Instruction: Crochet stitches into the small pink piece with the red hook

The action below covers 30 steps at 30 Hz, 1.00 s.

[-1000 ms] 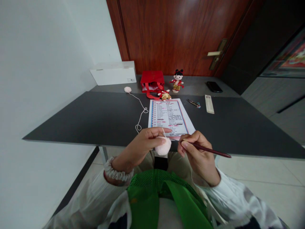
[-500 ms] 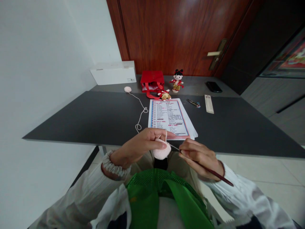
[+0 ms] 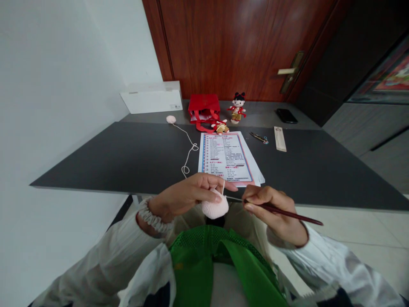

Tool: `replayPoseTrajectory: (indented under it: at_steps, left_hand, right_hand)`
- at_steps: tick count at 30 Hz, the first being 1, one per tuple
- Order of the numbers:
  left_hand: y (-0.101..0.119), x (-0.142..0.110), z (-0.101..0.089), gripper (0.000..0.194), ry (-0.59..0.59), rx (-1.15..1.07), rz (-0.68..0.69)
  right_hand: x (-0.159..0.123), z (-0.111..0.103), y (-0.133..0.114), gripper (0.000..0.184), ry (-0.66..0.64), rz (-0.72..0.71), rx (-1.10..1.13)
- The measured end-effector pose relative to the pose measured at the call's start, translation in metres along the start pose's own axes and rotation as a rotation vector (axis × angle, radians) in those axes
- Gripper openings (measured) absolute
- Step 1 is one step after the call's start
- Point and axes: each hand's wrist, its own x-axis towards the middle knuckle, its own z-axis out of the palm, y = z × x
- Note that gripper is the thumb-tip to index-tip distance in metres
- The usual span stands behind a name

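A pale pink crocheted piece (image 3: pixel 214 209), rounded like a cup or ball, is pinched in my left hand (image 3: pixel 188 192) above my lap. A strand of yarn (image 3: pixel 223 186) loops up over the left index finger. My right hand (image 3: pixel 271 211) closes round the dark red handle of a crochet hook (image 3: pixel 295 215). The hook's thin metal shaft points left and its tip meets the upper right edge of the piece. Exactly how the tip sits in the stitches is too small to see.
On the dark table (image 3: pixel 153 157), yarn trails to a small ball (image 3: pixel 171 120). A printed pattern sheet (image 3: pixel 225 157), red bag (image 3: pixel 203 106), crocheted doll (image 3: pixel 237 108), doll body (image 3: pixel 220 126), small scissors-like tool (image 3: pixel 259 137), paper packet (image 3: pixel 280 139), phone (image 3: pixel 286 116) and white box (image 3: pixel 153 99) lie around.
My right hand has turned, so the hook's handle end has swung upward and to the right. The pink piece has dipped and tilted slightly in my left hand.
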Motion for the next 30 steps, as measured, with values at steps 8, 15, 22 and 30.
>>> replayPoseTrajectory:
  at_steps: [8, 15, 22, 30]
  left_hand:
    - [-0.001, 0.003, -0.004, 0.027, -0.068, 0.046, 0.009]
    - [-0.004, 0.005, 0.004, 0.029, 0.164, 0.166, 0.182]
    - [-0.011, 0.008, 0.014, 0.024, 0.337, 0.094, 0.241]
    - [-0.016, 0.013, 0.019, 0.030, 0.373, -0.137, 0.249]
  right_hand:
    - [0.013, 0.005, 0.008, 0.017, 0.013, 0.361, 0.607]
    - [0.016, 0.033, 0.012, 0.021, 0.223, 0.349, 0.647]
    - [0.004, 0.049, 0.029, 0.017, 0.309, -0.154, -0.260]
    - [0.010, 0.046, 0.044, 0.021, 0.250, -0.470, -0.705]
